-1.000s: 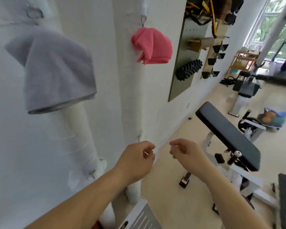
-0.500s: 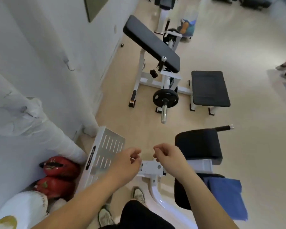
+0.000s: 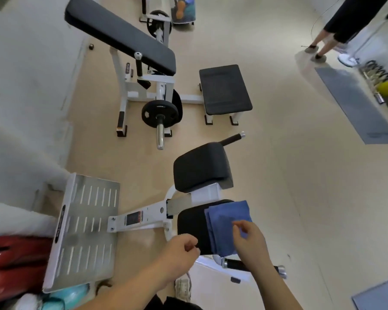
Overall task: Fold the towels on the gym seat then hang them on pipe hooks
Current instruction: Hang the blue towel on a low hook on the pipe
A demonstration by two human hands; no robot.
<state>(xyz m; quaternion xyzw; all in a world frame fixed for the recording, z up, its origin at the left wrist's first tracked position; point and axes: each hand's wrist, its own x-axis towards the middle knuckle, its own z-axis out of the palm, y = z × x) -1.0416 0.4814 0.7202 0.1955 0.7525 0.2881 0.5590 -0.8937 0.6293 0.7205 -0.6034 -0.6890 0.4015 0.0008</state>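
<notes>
One blue towel, two hands above the gym seat

A single blue towel [image 3: 227,227] lies on the black gym seat [image 3: 192,222], lower centre of the frame. The right hand [image 3: 249,240] hovers over it, grip loosely open and empty; the left hand [image 3: 179,253] is curled shut on nothing visible. Half a second ago both hands sat further left, off the towel. A perforated footplate [image 3: 85,229] stands lower left, a weight plate [image 3: 160,113] upper centre.

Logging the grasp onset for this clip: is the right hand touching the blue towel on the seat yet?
Cannot tell. In the head view the right hand overlaps the blue towel on the seat, fingers curled above it, but no contact or gap shows plainly.
</notes>
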